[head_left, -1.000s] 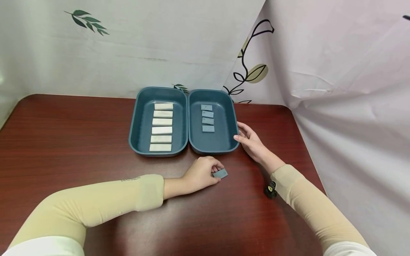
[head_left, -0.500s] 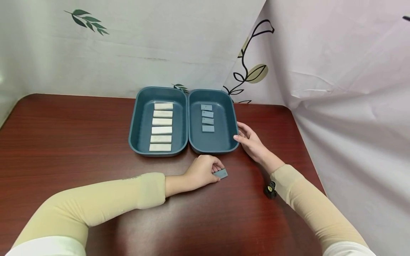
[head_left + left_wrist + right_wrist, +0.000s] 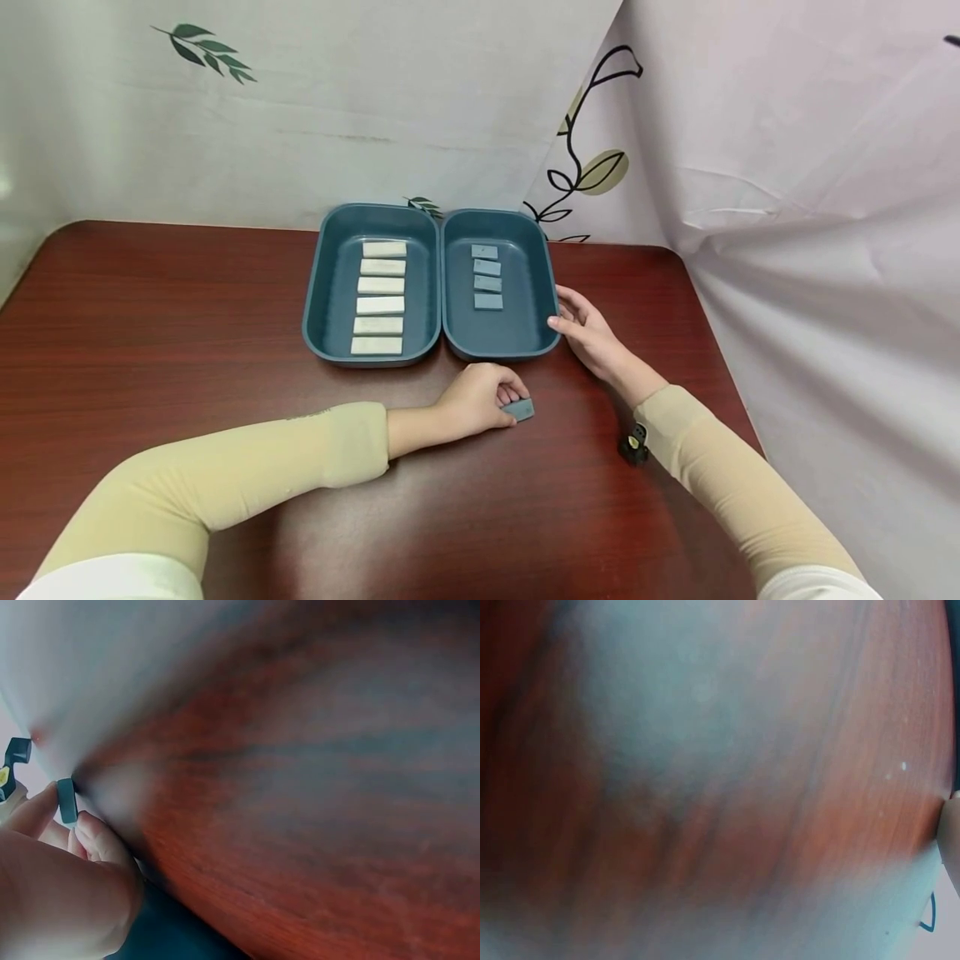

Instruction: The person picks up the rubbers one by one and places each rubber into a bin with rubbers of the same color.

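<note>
My left hand (image 3: 474,402) pinches a small blue-grey rectangular block (image 3: 519,409) between thumb and fingers, in front of the right-hand tray. In the left wrist view the block (image 3: 67,801) stands out from the fingertips, its narrow edge showing. My right hand (image 3: 588,333) grips the near right corner of the right blue tray (image 3: 498,343), thumb over the rim and fingers along the outer wall. Inside that tray lie several blue-grey blocks (image 3: 488,284) in a column. The right wrist view catches only a bit of the hand (image 3: 951,832) at its edge.
A second blue tray (image 3: 318,292) stands against the left side of the first, holding a column of several longer white blocks (image 3: 380,305). Both trays sit near the back of the dark red wooden table (image 3: 187,350). A patterned white cloth (image 3: 360,108) hangs behind.
My left hand stays nearly in place, and the block between its fingers has turned slightly. The right hand and both trays have not moved.
</note>
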{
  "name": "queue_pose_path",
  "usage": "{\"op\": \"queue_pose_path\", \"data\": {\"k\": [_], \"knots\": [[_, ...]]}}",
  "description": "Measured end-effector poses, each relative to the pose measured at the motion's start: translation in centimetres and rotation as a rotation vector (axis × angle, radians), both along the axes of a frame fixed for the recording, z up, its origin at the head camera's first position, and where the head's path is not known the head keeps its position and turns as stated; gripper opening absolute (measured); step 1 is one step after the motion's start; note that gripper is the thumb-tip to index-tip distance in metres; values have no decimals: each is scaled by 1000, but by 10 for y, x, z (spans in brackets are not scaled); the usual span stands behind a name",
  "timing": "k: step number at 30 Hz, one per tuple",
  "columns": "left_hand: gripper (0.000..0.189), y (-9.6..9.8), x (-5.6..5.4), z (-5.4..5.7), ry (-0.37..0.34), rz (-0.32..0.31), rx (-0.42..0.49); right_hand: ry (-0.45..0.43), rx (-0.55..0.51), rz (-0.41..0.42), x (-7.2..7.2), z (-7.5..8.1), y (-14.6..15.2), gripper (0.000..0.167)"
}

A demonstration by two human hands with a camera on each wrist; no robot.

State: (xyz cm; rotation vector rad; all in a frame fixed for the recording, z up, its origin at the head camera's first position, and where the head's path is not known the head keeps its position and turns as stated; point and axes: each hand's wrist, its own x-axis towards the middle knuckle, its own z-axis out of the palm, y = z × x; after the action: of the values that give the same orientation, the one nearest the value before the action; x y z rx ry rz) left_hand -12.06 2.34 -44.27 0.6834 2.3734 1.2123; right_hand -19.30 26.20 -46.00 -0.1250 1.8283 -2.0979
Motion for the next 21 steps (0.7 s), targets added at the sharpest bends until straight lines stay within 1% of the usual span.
{"op": "queue_pose_path", "data": {"k": [13, 21], "knots": [[28, -1, -5, 4, -50, -22, -4, 3, 5, 9, 0, -1, 1, 65], [22, -2, -6, 7, -58, -57, -23, 0, 12, 6, 0, 0, 1, 66]]}}
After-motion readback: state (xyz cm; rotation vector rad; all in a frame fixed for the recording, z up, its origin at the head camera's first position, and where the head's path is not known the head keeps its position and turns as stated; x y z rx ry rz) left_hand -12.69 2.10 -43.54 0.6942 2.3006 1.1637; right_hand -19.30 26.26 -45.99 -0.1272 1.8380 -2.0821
